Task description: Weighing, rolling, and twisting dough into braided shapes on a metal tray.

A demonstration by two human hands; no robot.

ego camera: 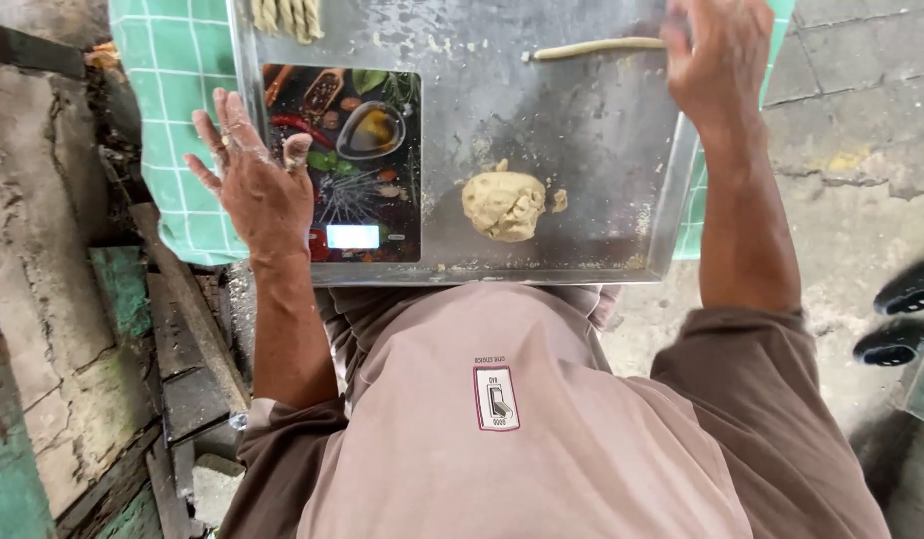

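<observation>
You are sitting over a shallow rectangular steel tray (592, 130) that is resting on a green cloth with a white grid pattern (173, 90), just past your knees.

Your left hand (252, 180) is hovering flat over the tray's left edge, its floury fingers (208, 135) spreading wide and gripping nothing. Directly beside and partly beneath it, a flat rectangular kitchen scale printed with spices and herbs (367, 120) is lying inside the tray, its small pale display (353, 237) glowing near the front edge, just beside your wrist.

Your right hand (716, 55) is reaching to the far right side of the tray. Its fingers are curling down over the right end of a long thin rope of pale dough (592, 47), which is lying flat on the steel and stretching leftward from the hand. Whether the fingers are pinching the rope or only pressing on it cannot be told from this view.

A rough, rounded lump of beige dough (504, 205) is sitting on the bare steel near the tray's front, between your 2 arms and well apart from the rope. A small crumb of dough (559, 200) is lying just beside it on the right.

At the tray's far left corner, a short row of finished dough ropes (287, 17) is lying side by side, cut off by the top of the view.

To the right, on the concrete floor (861, 120), 2 black shoes (901, 314) are showing at the edge.
</observation>
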